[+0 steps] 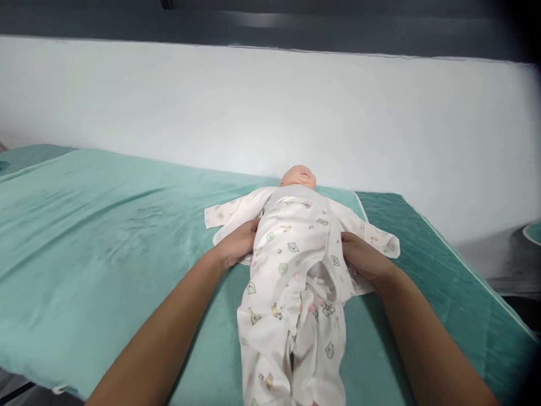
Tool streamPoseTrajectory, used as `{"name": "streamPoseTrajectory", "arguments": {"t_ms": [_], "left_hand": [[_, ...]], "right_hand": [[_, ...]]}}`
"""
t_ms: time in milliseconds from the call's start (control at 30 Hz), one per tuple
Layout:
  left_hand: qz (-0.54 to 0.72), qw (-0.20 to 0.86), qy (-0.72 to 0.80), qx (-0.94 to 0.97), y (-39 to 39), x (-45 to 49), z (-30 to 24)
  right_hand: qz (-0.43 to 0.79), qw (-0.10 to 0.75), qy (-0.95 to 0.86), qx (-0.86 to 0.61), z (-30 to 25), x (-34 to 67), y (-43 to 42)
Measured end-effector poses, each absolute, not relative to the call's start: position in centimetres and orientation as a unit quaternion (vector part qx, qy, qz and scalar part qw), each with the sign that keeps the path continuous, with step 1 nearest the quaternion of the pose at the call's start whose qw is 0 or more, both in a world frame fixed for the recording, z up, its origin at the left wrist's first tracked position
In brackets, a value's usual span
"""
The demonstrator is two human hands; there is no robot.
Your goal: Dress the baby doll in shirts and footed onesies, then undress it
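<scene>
A baby doll (298, 176) lies on its back, its head toward the wall. It wears a white long-sleeved baby top (257, 200) with sleeves spread to both sides. White printed baby pants (291, 248) cover its legs and reach high over its belly, with loose folds around the crotch. My left hand (240, 242) is closed at the left side of the pants, its fingertips hidden behind the cloth. On the opposite side, my right hand (362, 255) is closed on the pants' edge, its fingertips also tucked out of sight. The top's lower flaps stick out beneath both hands.
Under the doll is a light green bed cover (127, 237), wrinkled at the left. A darker green quilted cover (456, 293) lies at the right, with a pale piped edge. A white wall (211, 107) stands right behind the bed.
</scene>
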State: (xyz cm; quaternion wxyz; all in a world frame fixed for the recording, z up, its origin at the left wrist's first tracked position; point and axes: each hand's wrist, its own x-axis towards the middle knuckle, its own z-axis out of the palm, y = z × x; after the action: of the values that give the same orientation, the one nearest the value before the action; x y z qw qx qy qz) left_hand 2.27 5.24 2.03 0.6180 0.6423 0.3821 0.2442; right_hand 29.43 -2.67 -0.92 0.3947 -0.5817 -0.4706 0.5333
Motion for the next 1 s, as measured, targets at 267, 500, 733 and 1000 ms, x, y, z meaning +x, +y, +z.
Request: {"name": "streamPoseTrajectory", "arguments": {"t_ms": [267, 500, 733, 1000], "left_hand": [[0.262, 0.598, 0.379, 0.656, 5.6, 2.6, 1.3], [0.291, 0.571, 0.365, 0.675, 5.2, 2.6, 1.5], [0.314, 0.608, 0.345, 0.643, 5.1, 3.4, 1.2], [0.377, 0.624, 0.350, 0.588, 4.5, 3.8, 2.0]], "right_hand": [[0.507, 0.409, -0.475, -0.591, -1.5, 29.2, -2.2], [0.462, 0.422, -0.492, -0.605, -0.9, 28.6, -2.3], [0.431, 0.436, -0.511, -0.603, 0.2, 28.3, -2.7], [0.426, 0.542, -0.415, -0.594, 2.0, 25.5, -3.0]]}}
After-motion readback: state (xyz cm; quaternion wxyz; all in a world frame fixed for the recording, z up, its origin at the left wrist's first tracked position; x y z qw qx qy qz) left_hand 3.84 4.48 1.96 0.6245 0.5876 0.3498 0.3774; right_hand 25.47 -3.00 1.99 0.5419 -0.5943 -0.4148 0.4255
